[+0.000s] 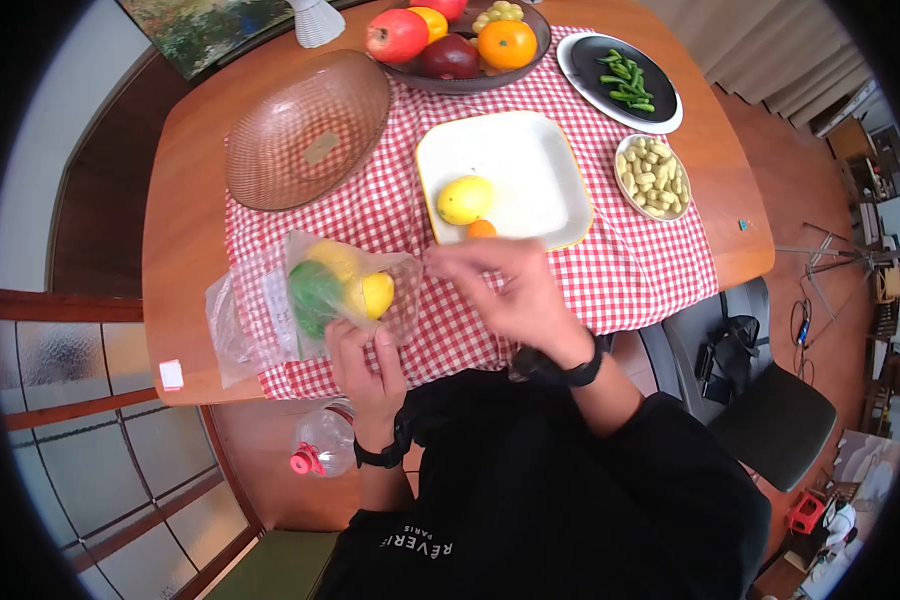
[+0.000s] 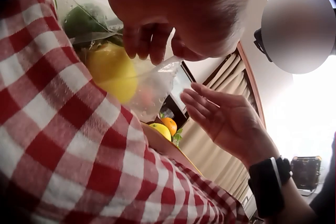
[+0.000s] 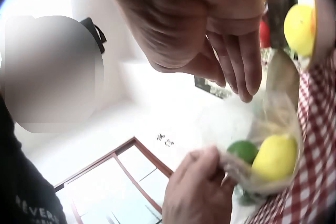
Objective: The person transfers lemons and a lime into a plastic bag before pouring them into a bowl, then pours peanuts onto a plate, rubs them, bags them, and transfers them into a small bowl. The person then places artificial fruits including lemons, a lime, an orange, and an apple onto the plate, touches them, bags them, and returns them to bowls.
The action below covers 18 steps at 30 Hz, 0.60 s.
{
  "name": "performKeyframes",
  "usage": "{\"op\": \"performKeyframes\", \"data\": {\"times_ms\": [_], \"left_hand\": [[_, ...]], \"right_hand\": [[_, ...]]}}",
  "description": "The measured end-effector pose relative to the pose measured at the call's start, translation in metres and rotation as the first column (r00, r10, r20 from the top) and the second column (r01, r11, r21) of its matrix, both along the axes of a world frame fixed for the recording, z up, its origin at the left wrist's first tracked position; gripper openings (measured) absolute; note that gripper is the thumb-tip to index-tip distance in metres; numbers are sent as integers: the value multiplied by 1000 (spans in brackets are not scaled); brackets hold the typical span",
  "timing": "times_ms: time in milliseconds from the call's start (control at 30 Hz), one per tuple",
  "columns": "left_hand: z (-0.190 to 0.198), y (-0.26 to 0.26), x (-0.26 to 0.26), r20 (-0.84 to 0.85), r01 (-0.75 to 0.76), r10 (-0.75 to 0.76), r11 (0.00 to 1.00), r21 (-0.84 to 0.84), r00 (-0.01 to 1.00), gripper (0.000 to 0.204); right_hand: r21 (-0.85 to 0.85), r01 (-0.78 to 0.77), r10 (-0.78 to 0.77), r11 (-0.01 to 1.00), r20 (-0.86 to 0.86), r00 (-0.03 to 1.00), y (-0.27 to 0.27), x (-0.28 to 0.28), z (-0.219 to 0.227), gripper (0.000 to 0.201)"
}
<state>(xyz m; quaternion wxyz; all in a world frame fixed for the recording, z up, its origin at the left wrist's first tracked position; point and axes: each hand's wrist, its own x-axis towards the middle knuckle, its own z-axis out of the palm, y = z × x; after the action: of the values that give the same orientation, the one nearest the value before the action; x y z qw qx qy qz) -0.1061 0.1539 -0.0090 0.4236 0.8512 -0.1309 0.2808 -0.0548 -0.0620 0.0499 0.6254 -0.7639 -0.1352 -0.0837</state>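
In the head view a clear plastic bag [image 1: 288, 285] lies at the left front of the cloth, with yellow lemons [image 1: 377, 294] and a green fruit [image 1: 313, 290] inside. My left hand [image 1: 367, 365] pinches the bag's edge between thumb and fingers, as the right wrist view shows too. My right hand [image 1: 515, 290], slightly blurred, hovers between the bag and the white tray [image 1: 555, 185], its fingers extended and holding nothing. A lemon [image 1: 465, 200] and a small orange fruit [image 1: 481, 229] sit in the tray's near left part; the hand partly covers the tray's near edge.
Behind the tray stands a dark bowl of fruit [image 1: 450, 84]. An oval brown glass dish [image 1: 270, 150] lies at the left. Along the right are a plate of green peppers [image 1: 580, 60] and a bowl of peanuts [image 1: 655, 180]. A red checked cloth [image 1: 610, 290] covers the table's middle.
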Motion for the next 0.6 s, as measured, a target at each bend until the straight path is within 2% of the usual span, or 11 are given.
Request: {"op": "performKeyframes", "data": {"times_ms": [33, 67, 100, 133, 200, 233, 333, 367, 467, 600], "left_hand": [[-2, 0, -2, -9, 9, -9, 1000, -8, 1000, 13], [-5, -1, -3, 57, 4, -4, 1000, 4, 998, 11], [-7, -3, -6, 125, -3, 1, 1000, 15, 992, 10], [-10, -4, -10, 120, 6, -6, 1000, 5, 993, 10], [-12, -6, -19, 232, 29, -28, 1000, 1, 972, 8], [-6, -12, -19, 287, 65, -68, 998, 20, 955, 8], [-2, -26, -24, 228, 142, -146, 989, 32, 963, 13], [-4, -29, -22, 230, 166, -170, 985, 37, 958, 13], [-3, -44, -19, 186, 219, -219, 975, 21, 958, 13], [6, -62, -12, 155, 318, -319, 947, 33, 935, 8]], "right_hand": [[-156, 61, -54, 986, 45, 998, -18, 3, 3, 17], [-308, 124, -98, 943, 99, 990, -36, 10, 5, 16], [-395, 106, -93, 913, 53, 994, -49, 16, 9, 17], [-404, 112, -101, 908, 49, 994, -58, 21, 10, 17], [-715, 39, 23, 698, 78, 997, -72, 29, 10, 20], [-722, 16, 76, 692, 95, 993, -73, 33, 2, 21], [-693, 33, 91, 720, 142, 986, -61, 38, -9, 13], [-741, 32, 86, 671, 121, 989, -56, 39, -12, 12], [-783, 12, 51, 621, 56, 997, -44, 42, -15, 12], [-790, 34, 69, 612, 96, 993, -60, 48, -19, 19]]}}
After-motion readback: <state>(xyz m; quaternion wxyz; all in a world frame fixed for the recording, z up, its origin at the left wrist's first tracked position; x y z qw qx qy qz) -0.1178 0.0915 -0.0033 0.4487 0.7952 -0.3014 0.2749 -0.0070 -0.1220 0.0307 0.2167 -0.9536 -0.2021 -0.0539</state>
